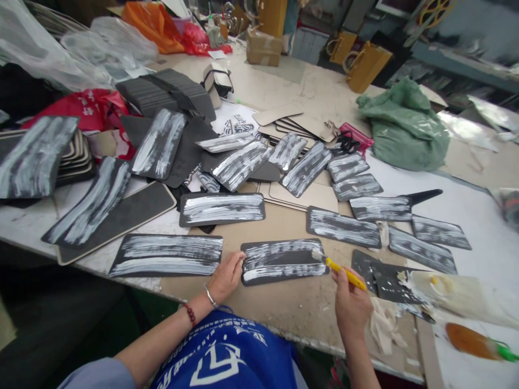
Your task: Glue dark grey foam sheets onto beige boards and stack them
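Observation:
In my right hand is a yellow-handled brush, its whitish bristles on the right part of a dark rectangular panel. White streaks run along this panel, with a darker band between them. My left hand pinches the panel's left edge with its fingertips. Left of that hand lies another white-streaked panel. A further coated panel sits just behind. To the right, near the brush hand, are dark pieces spotted with white and a cloudy plastic container.
Several coated panels spread across the table, some overlapping. A strapped stack of dark panels stands at the back left. A green plastic bag is at the right. An amber bottle with a green tip lies at the right front.

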The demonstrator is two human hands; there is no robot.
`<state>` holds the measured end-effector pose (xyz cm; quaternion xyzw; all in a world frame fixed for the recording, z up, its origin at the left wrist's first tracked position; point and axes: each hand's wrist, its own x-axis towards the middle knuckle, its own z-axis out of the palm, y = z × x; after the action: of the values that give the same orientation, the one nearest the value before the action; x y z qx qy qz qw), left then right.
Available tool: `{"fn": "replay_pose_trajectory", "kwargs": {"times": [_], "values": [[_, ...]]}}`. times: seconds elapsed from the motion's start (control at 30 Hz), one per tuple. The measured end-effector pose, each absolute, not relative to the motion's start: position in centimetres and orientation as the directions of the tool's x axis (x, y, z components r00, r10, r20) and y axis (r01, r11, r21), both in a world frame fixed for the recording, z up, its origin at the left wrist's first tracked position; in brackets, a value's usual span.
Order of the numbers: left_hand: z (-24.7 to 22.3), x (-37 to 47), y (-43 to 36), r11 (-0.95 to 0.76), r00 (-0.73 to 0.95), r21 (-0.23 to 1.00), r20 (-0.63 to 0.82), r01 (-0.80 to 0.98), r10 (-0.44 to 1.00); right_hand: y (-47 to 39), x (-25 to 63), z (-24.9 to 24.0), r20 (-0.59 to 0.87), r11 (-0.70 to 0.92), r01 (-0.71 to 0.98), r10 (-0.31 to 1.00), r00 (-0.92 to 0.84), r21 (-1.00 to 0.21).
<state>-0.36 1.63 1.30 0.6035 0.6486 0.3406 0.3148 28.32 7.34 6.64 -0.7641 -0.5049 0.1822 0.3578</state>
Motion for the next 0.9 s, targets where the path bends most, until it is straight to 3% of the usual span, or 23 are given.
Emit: {"fn": "replay_pose_trajectory", "kwargs": {"times": [0.1,0.27,0.37,0.57,0.73,0.9], "values": [[0.2,0.3,2.2,0.029,-0.121,0.722,0.075,0.691,0.99,6.2,28.2,6.4,0.243,-0.009,0.832,0.955,0.172,-0.555],[-1.2,1.6,2.6,0.104,-0.174,0.646,0.046,0.756,0.984,3.0,23.2,5.8,0.249,0.278,0.732,0.957,-0.152,-0.621],[-1.3,1.8,2.7,0.143,-0.228,0.672,0.04,0.726,0.973,2.6,22.9,6.1,0.316,0.303,0.723,0.941,-0.123,-0.621],[-0.4,1.1,4.1,0.226,-0.249,0.689,-0.068,0.688,0.966,3.7,24.6,4.3,0.467,0.394,0.822,0.866,-0.181,-0.412],[0.0,0.7,4.1,0.144,-0.199,0.713,-0.006,0.687,0.98,3.3,23.9,3.9,0.504,0.435,0.848,0.828,-0.245,-0.303],[-0.1,0.4,3.5,0.093,-0.194,0.745,0.049,0.661,0.98,2.9,23.9,3.6,0.496,0.423,0.855,0.835,-0.239,-0.301]]}}
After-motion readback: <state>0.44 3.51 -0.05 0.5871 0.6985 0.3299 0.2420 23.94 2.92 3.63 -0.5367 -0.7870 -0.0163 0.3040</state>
